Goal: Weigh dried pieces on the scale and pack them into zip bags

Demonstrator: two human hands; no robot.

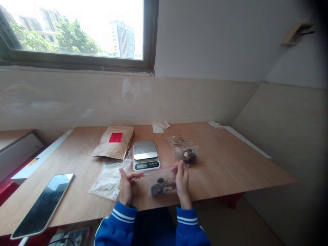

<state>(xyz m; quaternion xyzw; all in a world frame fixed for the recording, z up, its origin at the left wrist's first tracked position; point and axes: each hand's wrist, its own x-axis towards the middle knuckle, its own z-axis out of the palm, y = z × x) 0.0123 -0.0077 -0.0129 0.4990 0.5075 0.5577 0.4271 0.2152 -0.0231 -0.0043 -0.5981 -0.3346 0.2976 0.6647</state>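
A clear zip-lock bag (161,186) with a red seal line hangs just in front of the scale, dark brown and tan dried pieces gathered at its bottom. My right hand (182,181) pinches its upper right corner. My left hand (126,184) has its thumb apart and its fingers stretched toward the bag's upper left corner; the fingertips appear to touch that edge. Behind the bag stands a kitchen scale (145,150) with a bare steel plate. Two more zip-lock bags, one with dark contents (189,156) and one with pale contents (178,138), lie right of the scale.
A brown paper pouch (112,145) with a red label lies back left, near empty clear plastic bags (109,181). A phone (44,205) rests at the table's left. Crumpled tissue (164,125) and white scraps (215,124) lie along the wall.
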